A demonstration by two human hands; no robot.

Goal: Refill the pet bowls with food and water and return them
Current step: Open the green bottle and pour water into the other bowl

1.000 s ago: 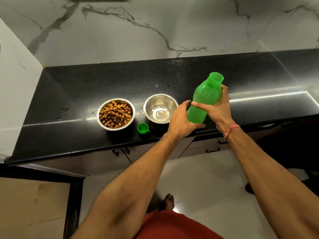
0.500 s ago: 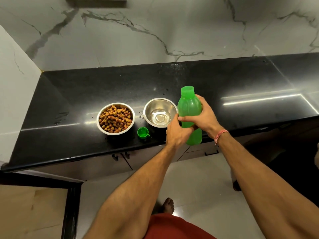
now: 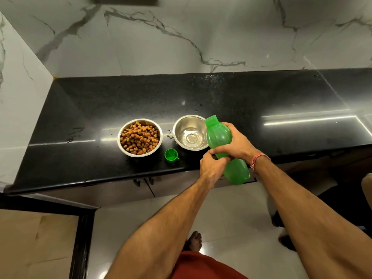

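Green bottle (image 3: pixel 225 150) gripped in both hands, uncapped, tilted with its long axis running from the base low and near the body, out past the front edge of the worktop (image 3: pixel 261 101), up and away to the open mouth at the upper left. Right hand (image 3: pixel 236 142) wrapped round the middle of the bottle, fingers curled over the far side; left hand (image 3: pixel 213 167) curled against the lower part just beneath it, thumb and fingertips touching the right hand's fingers. Mouth of the bottle just at the right rim of the steel water bowl (image 3: pixel 190 132), overlapping it from this angle, so the pour target lies straight ahead along the neck's line, up and to the left of both hands. Bowl holding only a shallow pool of water, judged far from full. Right hand nearer the neck and the bowl, so likely the one to govern the tip; left hand likely steadying and lifting the base. Further tilt toward the left needed, by this reading, to send water into the bowl and not onto the worktop between the bowls. Food bowl (image 3: pixel 140 137) heaped with kibble, well left of the bottle, standing apart from the water bowl. Green cap (image 3: pixel 171 155) lying mouth-up on the worktop between the two bowls, nearer the front edge.
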